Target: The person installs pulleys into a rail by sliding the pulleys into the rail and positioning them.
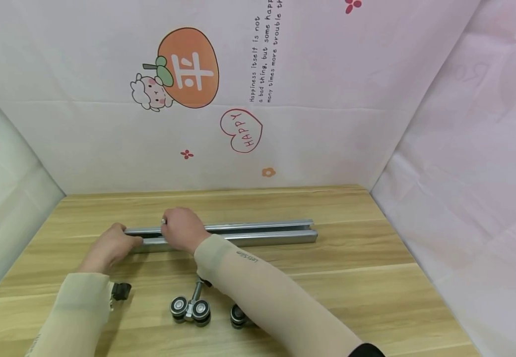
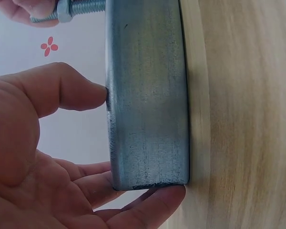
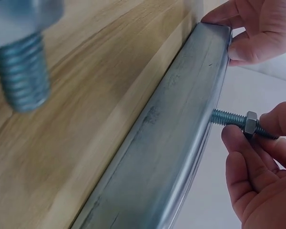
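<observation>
A silver metal channel rail lies across the wooden table, its slot facing up. My left hand grips its left end: the thumb touches the slot-side edge and the fingers reach round the end. From the slot sticks a threaded bolt carrying a hex nut. My right hand pinches this bolt near its free end, beside the nut. Whatever the bolt joins inside the rail is hidden.
Nearer the front of the table lies a roller trolley with black-and-silver wheels and a bolt. A second set of wheels is partly covered by the right forearm. Close up in the right wrist view hangs another threaded bolt. Printed white cloth walls the back.
</observation>
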The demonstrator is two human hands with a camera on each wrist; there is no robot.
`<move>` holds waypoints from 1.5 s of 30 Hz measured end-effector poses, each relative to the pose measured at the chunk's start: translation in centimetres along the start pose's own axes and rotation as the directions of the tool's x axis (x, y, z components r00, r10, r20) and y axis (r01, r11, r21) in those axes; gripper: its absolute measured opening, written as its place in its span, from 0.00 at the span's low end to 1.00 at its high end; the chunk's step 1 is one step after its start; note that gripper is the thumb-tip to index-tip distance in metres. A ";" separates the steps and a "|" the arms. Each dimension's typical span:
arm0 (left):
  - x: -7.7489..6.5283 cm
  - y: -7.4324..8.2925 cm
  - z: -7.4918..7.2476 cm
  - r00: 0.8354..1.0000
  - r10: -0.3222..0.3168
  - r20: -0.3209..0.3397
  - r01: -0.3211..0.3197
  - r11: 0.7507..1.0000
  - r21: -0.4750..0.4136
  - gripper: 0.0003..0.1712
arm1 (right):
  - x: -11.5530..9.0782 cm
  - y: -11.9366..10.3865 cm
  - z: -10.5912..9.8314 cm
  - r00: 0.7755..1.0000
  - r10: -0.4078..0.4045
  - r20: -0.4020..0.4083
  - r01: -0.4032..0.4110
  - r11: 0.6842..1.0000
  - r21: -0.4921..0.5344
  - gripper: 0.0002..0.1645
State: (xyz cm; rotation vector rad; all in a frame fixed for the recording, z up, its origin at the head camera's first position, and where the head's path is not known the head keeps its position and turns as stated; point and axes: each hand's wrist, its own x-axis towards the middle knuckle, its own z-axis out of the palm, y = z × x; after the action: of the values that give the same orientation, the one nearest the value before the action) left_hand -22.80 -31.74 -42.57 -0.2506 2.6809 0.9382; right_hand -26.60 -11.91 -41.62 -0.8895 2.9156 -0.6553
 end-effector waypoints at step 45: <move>-0.1 -0.2 0.3 0.999 0.039 -0.036 -0.039 0.999 0.002 0.40 | 1.3 -2.7 1.3 0.953 -0.174 0.246 0.129 0.974 0.188 0.26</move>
State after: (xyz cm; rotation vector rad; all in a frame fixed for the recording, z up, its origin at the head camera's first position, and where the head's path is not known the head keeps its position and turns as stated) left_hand -22.57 -31.65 -42.87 -0.2178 2.7284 0.9517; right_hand -26.11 -15.09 -41.59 -1.0944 2.5362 -0.7205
